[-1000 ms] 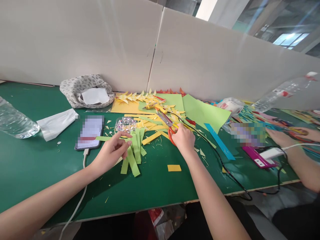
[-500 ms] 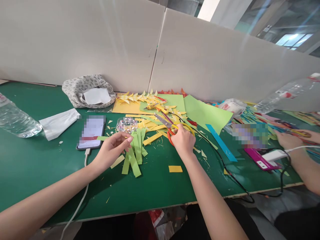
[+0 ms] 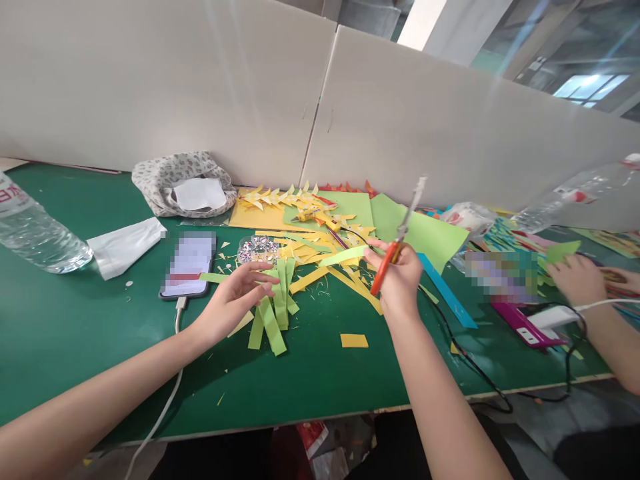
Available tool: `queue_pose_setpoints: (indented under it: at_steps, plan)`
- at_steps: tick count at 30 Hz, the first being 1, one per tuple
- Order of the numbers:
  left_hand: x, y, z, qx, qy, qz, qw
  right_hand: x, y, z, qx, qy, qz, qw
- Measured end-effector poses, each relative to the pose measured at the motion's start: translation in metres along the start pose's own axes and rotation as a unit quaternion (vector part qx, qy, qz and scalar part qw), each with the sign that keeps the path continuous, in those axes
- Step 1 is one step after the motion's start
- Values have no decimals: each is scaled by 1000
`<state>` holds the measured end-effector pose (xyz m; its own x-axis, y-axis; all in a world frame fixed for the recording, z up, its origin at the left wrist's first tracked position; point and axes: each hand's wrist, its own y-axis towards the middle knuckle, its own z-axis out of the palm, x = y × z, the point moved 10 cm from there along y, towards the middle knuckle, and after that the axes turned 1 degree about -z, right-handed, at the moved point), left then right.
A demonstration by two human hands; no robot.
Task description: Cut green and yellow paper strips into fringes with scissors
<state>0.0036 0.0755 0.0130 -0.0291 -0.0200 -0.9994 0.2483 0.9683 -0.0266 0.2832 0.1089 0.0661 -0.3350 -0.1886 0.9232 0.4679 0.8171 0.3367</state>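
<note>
My right hand point(image 3: 401, 275) is closed on orange-handled scissors point(image 3: 387, 265), blades pointing up and away. Its fingertips also pinch a light green strip point(image 3: 345, 256) that stretches leftward over the yellow strips point(image 3: 310, 277). My left hand point(image 3: 239, 297) hovers left of a pile of green strips point(image 3: 273, 327), fingers apart and curved, with nothing visible gripped. Just behind its fingers is a clear case of sequins point(image 3: 257, 249). A yellow glue gun point(image 3: 320, 217) lies behind the strips, near green paper sheets point(image 3: 425, 230). One small yellow piece point(image 3: 354, 341) sits on the green table.
At the left are a water bottle point(image 3: 43, 230), a white packet point(image 3: 125, 247), a charging phone point(image 3: 190, 260) and a cloth pouch point(image 3: 185, 183). To the right, a magenta power strip point(image 3: 530, 327) with cables lies near another person's hands point(image 3: 580, 283). A partition point(image 3: 225, 93) stands behind.
My right hand has moved slightly right, turned the scissors blades upward, and now holds a light green strip. The other person's hand now has a green piece by it.
</note>
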Motion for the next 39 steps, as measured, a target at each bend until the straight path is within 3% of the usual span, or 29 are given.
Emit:
queue_pose_setpoints:
  at_steps: [2, 4, 10, 14, 18, 24, 30, 34, 39]
  plan:
    - [0, 1, 0, -3, -4, 9, 1000, -4, -2, 12, 35, 160, 50, 985]
    - [0, 1, 0, -5, -7, 16, 1000, -10, -8, 24, 68, 241, 110, 962]
    - [-1, -1, 6, 19, -11, 14, 1000, -16, -31, 48, 128, 298, 207, 923]
    - [-5, -4, 13, 49, -33, 24, 998, -14, -42, 56, 136, 319, 213, 914]
    - [-2, -5, 21, 83, -56, 0, 995, -17, -53, 66, 144, 281, 193, 929]
    - [12, -1, 12, 43, -96, -58, 993, -25, -58, 80, 155, 216, 148, 953]
    - [18, 3, 0, 10, -128, -74, 989, -25, -51, 72, 132, 198, 138, 962]
    - [16, 3, -2, 2, -87, -74, 994, -26, -50, 68, 118, 220, 147, 957]
    - [23, 1, 10, 49, -23, -114, 992, -27, -57, 77, 146, 246, 171, 943]
